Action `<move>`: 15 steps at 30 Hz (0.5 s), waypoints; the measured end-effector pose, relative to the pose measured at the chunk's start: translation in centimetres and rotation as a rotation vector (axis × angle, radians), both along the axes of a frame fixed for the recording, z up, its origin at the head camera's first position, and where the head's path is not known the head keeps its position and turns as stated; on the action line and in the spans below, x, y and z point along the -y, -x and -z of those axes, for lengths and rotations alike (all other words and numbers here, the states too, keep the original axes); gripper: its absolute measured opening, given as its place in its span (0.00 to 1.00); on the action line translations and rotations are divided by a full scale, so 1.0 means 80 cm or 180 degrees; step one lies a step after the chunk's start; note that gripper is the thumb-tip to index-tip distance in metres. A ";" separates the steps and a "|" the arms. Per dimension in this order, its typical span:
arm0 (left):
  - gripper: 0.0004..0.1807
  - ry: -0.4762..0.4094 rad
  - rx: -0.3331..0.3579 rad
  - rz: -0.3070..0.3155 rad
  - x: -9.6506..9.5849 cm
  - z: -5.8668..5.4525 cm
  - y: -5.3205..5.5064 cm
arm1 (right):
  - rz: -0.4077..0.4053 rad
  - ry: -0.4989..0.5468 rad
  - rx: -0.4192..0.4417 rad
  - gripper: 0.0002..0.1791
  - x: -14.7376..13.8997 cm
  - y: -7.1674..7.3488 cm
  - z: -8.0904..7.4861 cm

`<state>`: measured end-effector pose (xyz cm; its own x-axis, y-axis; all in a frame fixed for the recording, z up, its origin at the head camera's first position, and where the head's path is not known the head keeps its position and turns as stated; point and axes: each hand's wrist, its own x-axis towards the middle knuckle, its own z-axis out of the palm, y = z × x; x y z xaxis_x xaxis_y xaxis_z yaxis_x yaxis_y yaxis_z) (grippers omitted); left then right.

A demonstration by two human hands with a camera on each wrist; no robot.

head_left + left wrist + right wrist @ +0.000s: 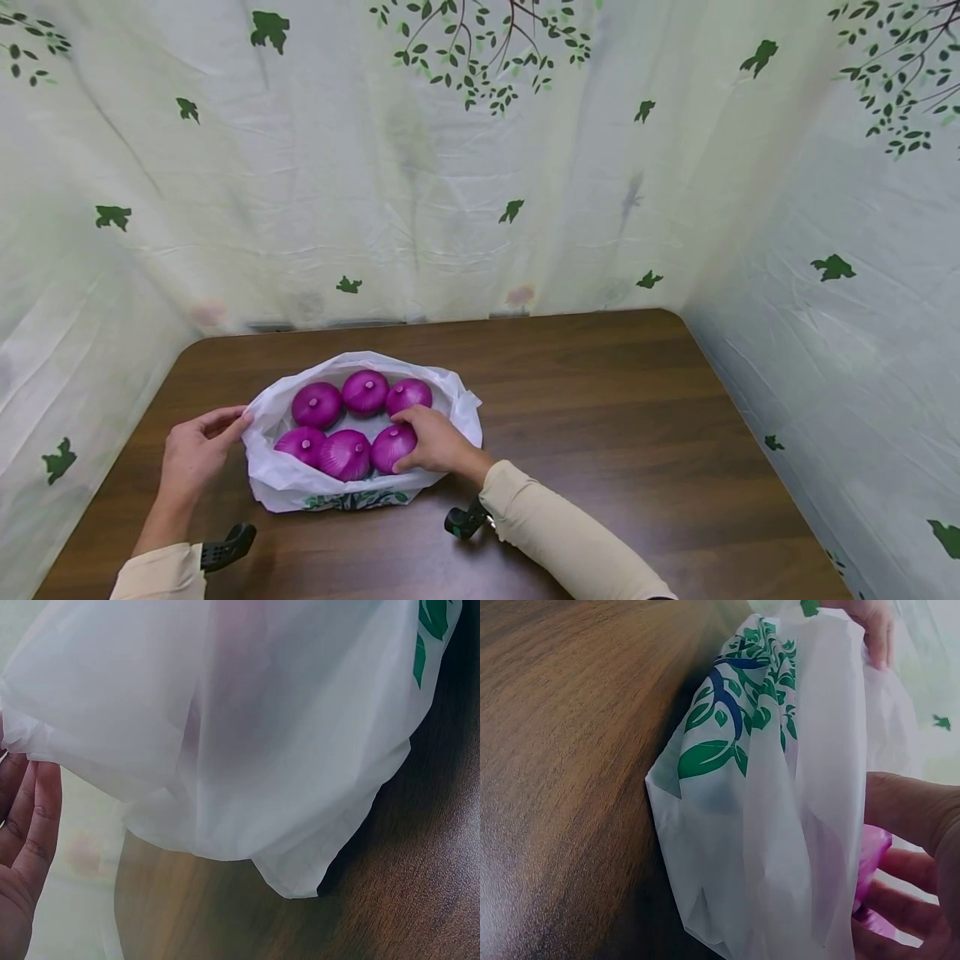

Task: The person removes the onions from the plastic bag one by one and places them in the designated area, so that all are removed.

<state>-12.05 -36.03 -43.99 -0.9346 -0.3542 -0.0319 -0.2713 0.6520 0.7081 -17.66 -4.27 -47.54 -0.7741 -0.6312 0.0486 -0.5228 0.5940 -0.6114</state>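
Observation:
Several purple onions lie in two rows inside a white plastic bag point(270, 479), whose mouth is spread wide on the table. At the bag's left rim, my left hand point(193, 454) pinches the plastic between thumb and fingers; the left wrist view shows those fingertips against the gathered edge. My right hand point(442, 443) reaches over the right rim and grips the front right onion point(388, 448) with thumb and fingers. Part of that purple onion point(871, 859) shows between the fingers in the right wrist view. Green leaf print point(712, 754) marks the bag's front.
The brown wooden table point(600, 417) extends to the right of the bag. White curtains point(450, 208) printed with green leaves hang behind the table and at its sides. A dark device point(228, 547) is strapped to the left wrist, another point(467, 520) to the right.

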 end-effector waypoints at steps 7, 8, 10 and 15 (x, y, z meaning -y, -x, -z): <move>0.32 -0.0010 0.0019 -0.0016 0.000 0.001 0.000 | -0.0069 -0.0181 -0.0104 0.39 0.003 -0.002 -0.001; 0.32 -0.0009 0.0016 -0.0019 0.000 0.001 0.000 | -0.0080 -0.0196 -0.0115 0.39 0.003 -0.002 -0.002; 0.31 -0.0014 0.0008 -0.0022 0.000 0.001 0.001 | -0.0099 -0.0219 -0.0128 0.39 0.004 -0.001 -0.002; 0.32 -0.0108 0.0051 -0.0034 -0.001 0.002 0.000 | -0.0134 -0.0260 -0.0126 0.38 0.006 0.000 -0.002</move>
